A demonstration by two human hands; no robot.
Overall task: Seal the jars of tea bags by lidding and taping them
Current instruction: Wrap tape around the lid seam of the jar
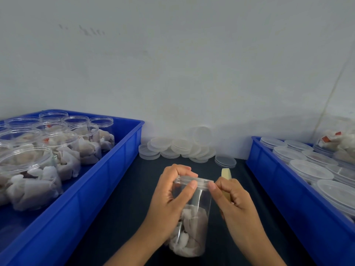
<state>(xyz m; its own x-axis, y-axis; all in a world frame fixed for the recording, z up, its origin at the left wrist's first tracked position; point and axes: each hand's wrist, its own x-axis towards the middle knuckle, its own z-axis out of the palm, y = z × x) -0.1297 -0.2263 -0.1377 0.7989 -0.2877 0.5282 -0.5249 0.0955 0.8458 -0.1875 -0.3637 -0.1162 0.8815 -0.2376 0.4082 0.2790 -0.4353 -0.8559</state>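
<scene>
We are gripping the clear lidded jar (192, 214) with our left hand (169, 204) above the dark desk (123, 208); our right hand (232, 198) is pinching its rim — clutching something yellowish, mostly hidden. Tea bags (189, 235) are filling the jar's lower half.

both hands (169, 200) (233, 196) raised, fingers curled, gripping.

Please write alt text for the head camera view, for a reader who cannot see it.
Two hands hold a lidded clear jar of tea bags: the left hand grips it, the right hand pinches at the lid rim and holds a yellowish tool. Blue bins of jars stand either side, loose lids behind.
</scene>
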